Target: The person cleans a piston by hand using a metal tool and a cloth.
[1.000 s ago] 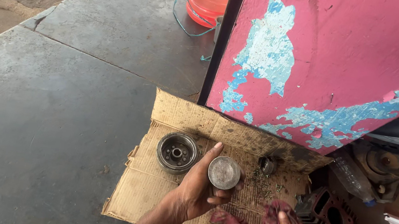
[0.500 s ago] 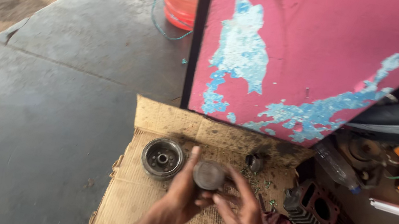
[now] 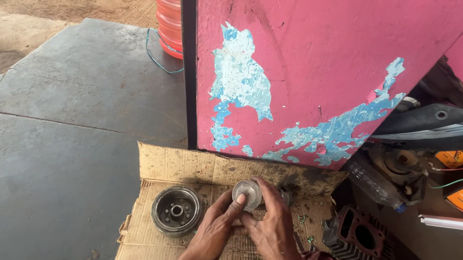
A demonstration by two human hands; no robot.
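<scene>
Right hand dropped rag, now joins left hand; both hands grip round metal piston over cardboard.

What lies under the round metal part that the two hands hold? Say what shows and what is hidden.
Under the round metal part lies stained cardboard, spread on the floor. The left hand and right hand cover the part's lower side and the cardboard right beneath it.

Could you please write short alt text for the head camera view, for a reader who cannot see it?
Both hands, left hand and right hand, hold a round grey metal piston above a stained cardboard sheet. A round metal flywheel lies on the cardboard to the left; a finned engine cylinder sits to the right, below a peeling pink panel.
</scene>
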